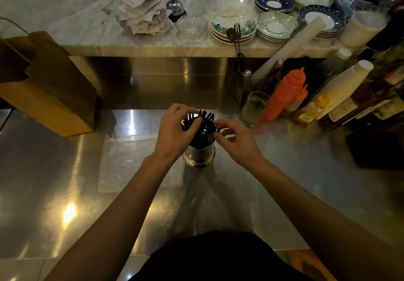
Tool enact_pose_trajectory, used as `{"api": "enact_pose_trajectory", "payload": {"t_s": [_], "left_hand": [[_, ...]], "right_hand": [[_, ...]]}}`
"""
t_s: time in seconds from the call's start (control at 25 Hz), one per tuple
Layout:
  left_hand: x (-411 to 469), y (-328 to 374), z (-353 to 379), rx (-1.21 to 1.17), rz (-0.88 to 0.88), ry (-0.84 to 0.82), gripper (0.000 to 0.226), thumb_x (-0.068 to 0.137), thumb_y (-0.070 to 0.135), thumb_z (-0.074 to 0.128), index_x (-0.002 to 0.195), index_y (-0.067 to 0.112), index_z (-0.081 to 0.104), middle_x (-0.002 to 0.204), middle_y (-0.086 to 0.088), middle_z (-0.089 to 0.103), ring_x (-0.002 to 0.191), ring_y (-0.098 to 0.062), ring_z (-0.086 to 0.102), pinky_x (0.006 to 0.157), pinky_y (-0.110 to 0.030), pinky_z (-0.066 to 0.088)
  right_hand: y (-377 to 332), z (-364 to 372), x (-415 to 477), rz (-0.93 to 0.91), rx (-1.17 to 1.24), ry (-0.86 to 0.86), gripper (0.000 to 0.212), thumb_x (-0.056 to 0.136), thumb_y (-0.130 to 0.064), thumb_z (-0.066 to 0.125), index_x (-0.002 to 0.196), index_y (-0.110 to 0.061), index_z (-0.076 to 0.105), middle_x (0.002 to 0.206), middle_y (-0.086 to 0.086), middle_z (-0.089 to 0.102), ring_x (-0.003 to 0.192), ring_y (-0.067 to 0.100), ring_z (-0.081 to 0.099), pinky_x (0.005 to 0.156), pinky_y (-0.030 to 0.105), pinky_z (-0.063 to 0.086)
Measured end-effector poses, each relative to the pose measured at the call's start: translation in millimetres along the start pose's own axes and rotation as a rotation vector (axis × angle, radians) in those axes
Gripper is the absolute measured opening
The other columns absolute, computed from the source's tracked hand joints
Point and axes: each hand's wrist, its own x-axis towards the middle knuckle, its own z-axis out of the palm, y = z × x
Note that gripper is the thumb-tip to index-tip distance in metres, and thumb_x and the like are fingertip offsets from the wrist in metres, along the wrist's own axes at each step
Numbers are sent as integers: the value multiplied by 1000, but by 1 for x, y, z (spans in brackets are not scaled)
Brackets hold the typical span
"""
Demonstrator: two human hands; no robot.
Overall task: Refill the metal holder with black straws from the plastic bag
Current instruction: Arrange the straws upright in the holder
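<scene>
A round metal holder (199,156) stands upright on the steel counter, in the middle of the head view. Black straws (204,123) stick out of its top, fanned apart. My left hand (176,127) curls round the left side of the straw bunch above the holder's rim. My right hand (234,137) is at the right side of the bunch, its fingertips pinching at the straws. A clear plastic bag (135,162) lies flat on the counter, left of and behind the holder. Whether the bag holds any straws I cannot tell.
A brown paper bag (46,84) stands at the left. To the right are a green glass (254,108), an orange squeeze bottle (284,93) and several other bottles. A black pad (376,149) lies far right. Plates (234,26), receipts (142,12) and a bell (175,7) sit on the marble ledge behind.
</scene>
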Motion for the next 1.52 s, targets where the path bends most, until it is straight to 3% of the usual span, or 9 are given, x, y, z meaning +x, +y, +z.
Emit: {"api": "enact_pose_trajectory", "payload": {"t_s": [0.08,0.2,0.32,0.4,0.6,0.84,1.28,1.52], "left_hand": [[-19,-1,-4,-33,53,61,10,85,21,72,91,15,67,90,5,58,77,-1,53,69,-6,40],[-42,-11,-1,-25,77,-12,15,79,21,78,86,15,67,82,7,59,70,-3,54,63,-9,41],[-49,-15,8,-3,60,-101,21,79,21,79,97,17,70,87,11,61,75,-5,57,68,-14,45],[-47,-12,14,-2,29,-104,25,81,22,77,105,19,70,93,8,64,80,-6,59,72,-20,51],[-37,-5,16,22,10,-72,14,86,17,70,100,18,71,94,1,70,80,-11,63,75,-32,58],[-37,-8,16,52,7,-73,15,88,23,68,102,19,69,93,4,69,79,-9,62,75,-32,58],[-29,1,11,95,45,-87,14,91,17,64,103,17,71,95,-1,73,85,-17,66,75,-37,57],[-26,0,9,46,42,-86,18,92,11,62,107,11,73,102,-8,74,95,-24,69,87,-37,56]], "right_hand": [[3,0,1,-53,-47,-42,28,88,-11,67,116,-19,67,106,-8,61,90,1,61,73,10,50],[9,0,3,-97,-144,-58,25,88,-8,67,111,-17,70,104,-2,65,87,0,61,75,8,49],[9,1,6,-150,-231,-36,18,88,-12,68,104,-17,73,96,-1,69,84,3,63,77,8,49],[8,1,8,-174,-279,-45,14,89,-15,67,102,-16,73,93,0,70,84,7,64,78,16,52],[4,0,8,-228,-347,-52,8,91,-16,65,96,-11,70,87,2,70,80,12,62,76,30,54],[8,1,6,-255,-351,-52,8,90,-15,65,94,-13,70,84,2,70,78,17,64,74,41,54],[8,-7,10,-256,-358,119,12,93,-21,61,92,-11,66,83,2,66,78,17,62,72,41,54],[3,-10,11,-220,-262,182,14,92,-8,60,100,-9,71,90,6,71,82,16,65,77,34,56]]}}
